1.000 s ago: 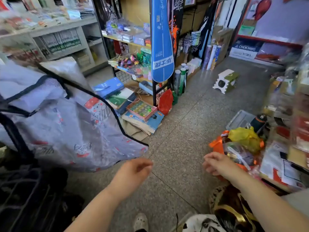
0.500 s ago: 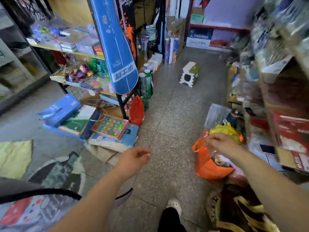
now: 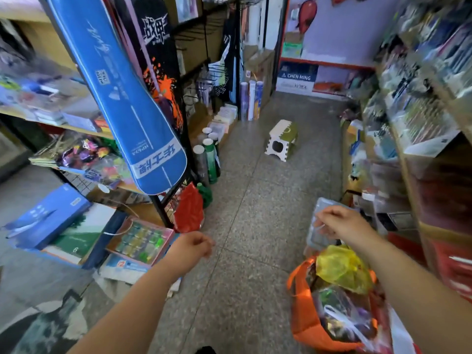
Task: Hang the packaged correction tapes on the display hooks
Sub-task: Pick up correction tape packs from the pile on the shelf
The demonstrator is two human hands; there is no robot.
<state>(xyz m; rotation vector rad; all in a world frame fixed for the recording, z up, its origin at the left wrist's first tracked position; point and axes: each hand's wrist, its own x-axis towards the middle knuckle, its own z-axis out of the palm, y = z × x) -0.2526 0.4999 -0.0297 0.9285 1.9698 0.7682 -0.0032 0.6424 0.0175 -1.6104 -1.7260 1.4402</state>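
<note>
No correction tape package is recognisable; the goods on the right shelves (image 3: 419, 103) are blurred. Black wire display hooks (image 3: 194, 34) stick out bare from the rack at upper left. My left hand (image 3: 191, 249) hovers over the floor with loosely curled fingers and holds nothing. My right hand (image 3: 339, 223) is raised above an orange bag (image 3: 304, 315) full of packaged goods, with a yellow bag (image 3: 342, 269) on top. Its fingers are curled, with a pale streak at the fingertips; whether they pinch something is unclear.
A blue racket cover (image 3: 122, 103) hangs off the left rack, a red bag (image 3: 189, 210) at its foot. Boxes (image 3: 51, 218) and a colourful tray (image 3: 140, 241) lie on the floor at left. A small folding stool (image 3: 281, 139) stands mid-aisle. A clear plastic box (image 3: 315, 236) sits behind my right hand.
The view swung right and up, from a grey garment bag to the aisle. My right hand dipped to the yellow bag, then rose above the orange bag. My left hand stayed hanging.
</note>
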